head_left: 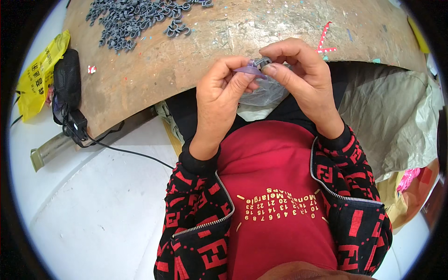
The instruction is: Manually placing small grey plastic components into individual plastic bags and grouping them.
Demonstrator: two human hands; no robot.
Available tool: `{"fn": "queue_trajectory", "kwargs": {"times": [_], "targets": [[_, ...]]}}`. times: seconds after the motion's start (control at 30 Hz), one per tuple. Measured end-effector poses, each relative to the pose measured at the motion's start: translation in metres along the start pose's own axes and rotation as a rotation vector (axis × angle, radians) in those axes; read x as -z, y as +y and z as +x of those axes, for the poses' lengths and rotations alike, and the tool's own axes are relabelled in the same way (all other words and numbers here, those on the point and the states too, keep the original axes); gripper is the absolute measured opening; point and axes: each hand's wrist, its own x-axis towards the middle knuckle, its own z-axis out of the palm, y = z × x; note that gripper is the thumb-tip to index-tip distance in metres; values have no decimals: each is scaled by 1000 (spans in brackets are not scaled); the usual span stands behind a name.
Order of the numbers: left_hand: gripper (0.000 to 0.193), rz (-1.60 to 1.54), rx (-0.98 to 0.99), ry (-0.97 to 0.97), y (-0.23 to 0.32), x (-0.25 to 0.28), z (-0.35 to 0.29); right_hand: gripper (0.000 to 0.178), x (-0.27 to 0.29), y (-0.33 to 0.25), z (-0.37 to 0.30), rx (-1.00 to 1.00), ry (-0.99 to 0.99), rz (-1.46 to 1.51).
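Over the near edge of the table my two hands meet, fingertips close together. My left hand (223,88) pinches a translucent purple plastic piece (251,70) between thumb and fingers. A small grey plastic clip (262,62) is gripped between the thumb and index finger of my right hand (303,79). The clip touches the purple piece; whether the two are joined I cannot tell, as fingers hide part of both. At the far left of the table lies a heap of similar grey clips (135,21), with a few at its near edge.
A red strip with white marks (325,39) lies on the wooden table (210,42). Left of it hang a yellow bag (42,79) and a black mesh pouch (67,79); a black cable (126,150) runs toward me. A clear plastic bag (263,95) and a pale sack (392,116) are below the edge.
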Motion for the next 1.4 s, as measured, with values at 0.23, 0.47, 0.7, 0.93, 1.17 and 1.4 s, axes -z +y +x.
{"fn": "queue_trajectory", "kwargs": {"times": [0.23, 0.47, 0.7, 0.93, 1.17, 1.4], "targets": [[20, 76, 42, 46, 8, 1, 3, 21, 15, -103, 3, 392, -379, -1075], [19, 47, 62, 40, 6, 4, 3, 26, -29, -135, -11, 194, -155, -519], [19, 33, -96, 9, 7, 5, -3, 24, 2, -62, 5, 426, -50, -313], [21, -1, -91, -50, 1, 4, -3, 23, 1, -14, 6, -127, -55, 424], [17, 90, -103, -20, 3, 3, -1, 21, 3, -8, 8, -70, -77, 186], [10, 378, -315, 25, 3, 2, -3, 19, 6, 3, 8, 194, -88, -215]]}}
